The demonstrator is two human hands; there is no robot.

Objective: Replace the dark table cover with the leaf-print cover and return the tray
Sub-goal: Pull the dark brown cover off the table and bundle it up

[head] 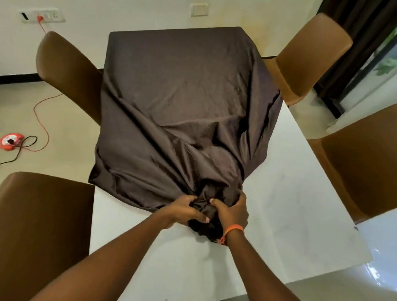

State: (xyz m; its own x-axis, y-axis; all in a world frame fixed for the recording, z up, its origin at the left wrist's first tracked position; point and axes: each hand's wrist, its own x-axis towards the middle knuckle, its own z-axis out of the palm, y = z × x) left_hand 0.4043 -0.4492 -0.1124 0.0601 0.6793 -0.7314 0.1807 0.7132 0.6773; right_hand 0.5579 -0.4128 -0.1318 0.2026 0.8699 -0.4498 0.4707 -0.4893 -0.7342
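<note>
The dark brown table cover [173, 94] lies over the far half of the white table [295, 220], bunched and wrinkled toward me. Its near edge is gathered into a wad at the table's middle. My left hand [183, 212] and my right hand [231, 214], which has an orange band on its wrist, both clutch that wad, side by side. The near half of the tabletop is bare white. No leaf-print cover and no tray are in view.
Brown chairs stand around the table: far left [66, 72], near left [27, 231], far right [315, 57], right [371, 162]. On the floor at left lie an orange cord [41, 120], a red extension reel [11, 141] and black cables. A dark curtain [364, 28] hangs at the back right.
</note>
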